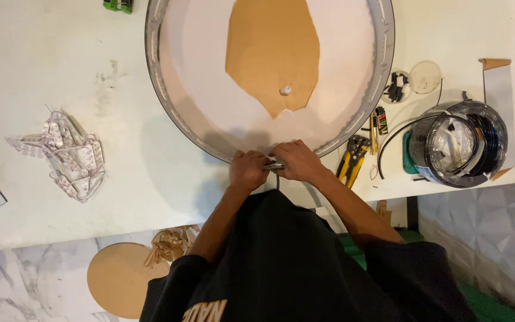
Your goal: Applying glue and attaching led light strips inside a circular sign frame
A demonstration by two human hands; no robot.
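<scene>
Two hands at near rim of round frame (353, 128) | our left hand (248, 171) and right hand (298, 162), fingers curled shut, pinch a small metal piece (274, 166) between them, apparently for purchase at the rim | piece lies left-right along counter (61, 71) edge | yellow pliers (351, 160) just right.

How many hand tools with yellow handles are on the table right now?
2. The yellow-and-black pliers-type tool lies right of the right hand; a slim yellow-and-black tool lies just beyond it, beside the big round frame. Others may be hidden.
</scene>
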